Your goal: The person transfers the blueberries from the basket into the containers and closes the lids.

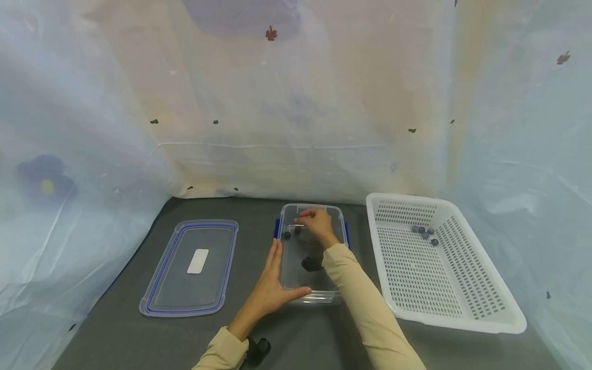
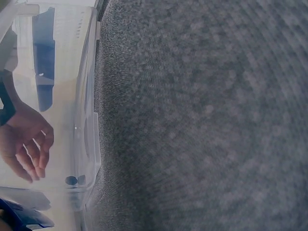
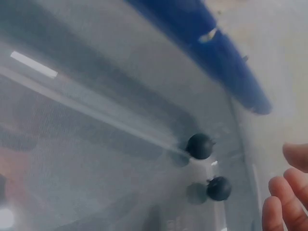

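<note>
A clear plastic container (image 1: 296, 277) with blue side clips stands in the middle of the table. Two blueberries (image 3: 199, 146) lie on its floor near the far left corner. Over that far end is my right hand (image 1: 316, 224), its fingers loosely bent and no fruit visible between them; the left wrist view shows it through the clear wall. My left hand (image 1: 270, 288) rests against the container's near left corner, fingers straight along the left side and thumb across the front rim.
To the right, a white perforated basket (image 1: 386, 257) holds several blueberries (image 1: 425, 235). A clear lid (image 1: 185, 288) with a blue seal and white label lies flat on the left. Plastic sheeting (image 1: 296, 103) hangs behind and on both sides of the grey table (image 1: 259, 205).
</note>
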The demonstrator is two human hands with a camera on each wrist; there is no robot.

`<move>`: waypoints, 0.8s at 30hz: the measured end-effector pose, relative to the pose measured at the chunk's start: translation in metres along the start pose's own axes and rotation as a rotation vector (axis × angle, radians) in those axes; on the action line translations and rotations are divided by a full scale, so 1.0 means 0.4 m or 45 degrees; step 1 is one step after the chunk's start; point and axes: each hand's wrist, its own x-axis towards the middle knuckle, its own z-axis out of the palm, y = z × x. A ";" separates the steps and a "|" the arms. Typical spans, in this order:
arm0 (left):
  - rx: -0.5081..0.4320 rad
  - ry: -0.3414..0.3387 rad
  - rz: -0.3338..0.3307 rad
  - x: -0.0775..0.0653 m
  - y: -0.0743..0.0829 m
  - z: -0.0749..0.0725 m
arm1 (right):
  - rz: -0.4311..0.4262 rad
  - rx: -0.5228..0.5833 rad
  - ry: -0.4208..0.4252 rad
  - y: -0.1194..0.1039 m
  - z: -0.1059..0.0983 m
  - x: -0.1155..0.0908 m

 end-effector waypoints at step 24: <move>0.020 0.010 0.004 0.000 -0.001 0.000 | -0.196 0.328 0.046 -0.114 -0.151 -0.040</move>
